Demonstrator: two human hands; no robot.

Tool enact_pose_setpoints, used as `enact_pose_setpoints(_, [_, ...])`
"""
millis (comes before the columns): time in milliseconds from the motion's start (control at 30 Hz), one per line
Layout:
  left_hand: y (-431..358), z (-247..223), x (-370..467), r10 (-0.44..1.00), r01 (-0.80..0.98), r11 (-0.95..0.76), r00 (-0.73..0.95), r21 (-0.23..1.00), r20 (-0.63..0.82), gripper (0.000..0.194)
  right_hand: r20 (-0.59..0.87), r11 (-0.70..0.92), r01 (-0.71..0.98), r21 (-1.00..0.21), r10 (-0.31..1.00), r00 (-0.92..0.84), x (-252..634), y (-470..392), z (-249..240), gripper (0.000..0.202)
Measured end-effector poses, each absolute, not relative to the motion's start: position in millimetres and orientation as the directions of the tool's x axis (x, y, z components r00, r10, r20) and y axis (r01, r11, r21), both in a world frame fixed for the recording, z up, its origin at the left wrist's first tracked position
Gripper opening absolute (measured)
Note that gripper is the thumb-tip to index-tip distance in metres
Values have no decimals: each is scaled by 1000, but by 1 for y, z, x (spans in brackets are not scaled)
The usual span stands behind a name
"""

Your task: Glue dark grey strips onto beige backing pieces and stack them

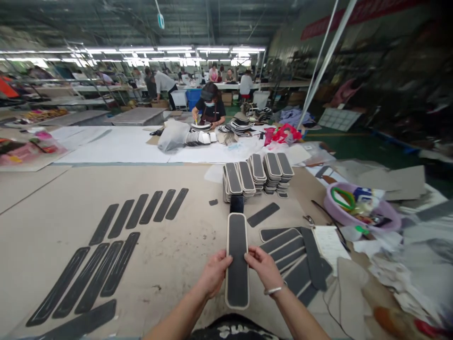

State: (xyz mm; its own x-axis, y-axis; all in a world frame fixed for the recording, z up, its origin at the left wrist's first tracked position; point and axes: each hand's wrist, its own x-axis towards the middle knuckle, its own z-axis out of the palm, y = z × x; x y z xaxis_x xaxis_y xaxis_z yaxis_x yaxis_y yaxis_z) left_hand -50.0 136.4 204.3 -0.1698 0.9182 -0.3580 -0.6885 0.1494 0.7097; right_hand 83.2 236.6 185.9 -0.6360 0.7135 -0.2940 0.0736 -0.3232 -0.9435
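Note:
A long dark grey panel with rounded corners and a pale border (pixel 237 278) stands lengthwise in front of me. My left hand (pixel 215 273) grips its left edge, thumb on the dark face. On the opposite edge, my right hand (pixel 264 265) pinches it, with a bracelet at the wrist. Just beyond the panel's far end lies a black phone-like object (pixel 237 204). Similar bordered panels lie fanned out (pixel 288 250) to the right of my right hand. Stacks of bordered panels (pixel 247 177) stand farther back. Dark strips (pixel 152 208) lie in two rows on the left of the table.
A purple basin (pixel 332 208) holding mixed items sits at the right, near papers and scraps. Across the table, a person (pixel 211 106) works beside a plastic bag (pixel 173 136) and piled pieces. A single dark strip (pixel 264 215) lies between the stacks and the fanned panels.

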Motion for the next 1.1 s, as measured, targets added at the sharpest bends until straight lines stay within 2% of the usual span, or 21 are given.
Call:
enact_pose_setpoints(133, [138, 213, -39, 920, -637, 209, -129, 742, -370, 45, -273, -331, 34, -943, 710, -649, 88, 245, 193, 43])
enact_pose_setpoints(367, [142, 217, -28, 929, -574, 175, -173, 800, -327, 43, -252, -306, 27, -952, 727, -639, 93, 244, 183, 33])
enact_pose_setpoints(600, [152, 180, -30, 875, -548, 208, -265, 810, -404, 54, -242, -289, 24, -957, 754, -610, 91, 243, 178, 24])
enact_pose_setpoints(700, [150, 168, -37, 858, -488, 214, -319, 846, -401, 52, -217, -290, -6, -957, 730, -648, 90, 243, 182, 23])
enact_pose_setpoints(800, [146, 168, -39, 875, -479, 237, -272, 845, -400, 48, -132, -307, -124, -944, 692, -709, 92, 248, 191, 28])
enact_pose_setpoints(900, [144, 178, -32, 886, -494, 275, -202, 825, -417, 44, -68, -271, -197, -942, 730, -680, 93, 261, 203, 36])
enact_pose_setpoints(1100, [147, 206, -16, 881, -537, 321, -131, 780, -454, 38, -72, -141, -77, -987, 819, -570, 87, 282, 208, 31])
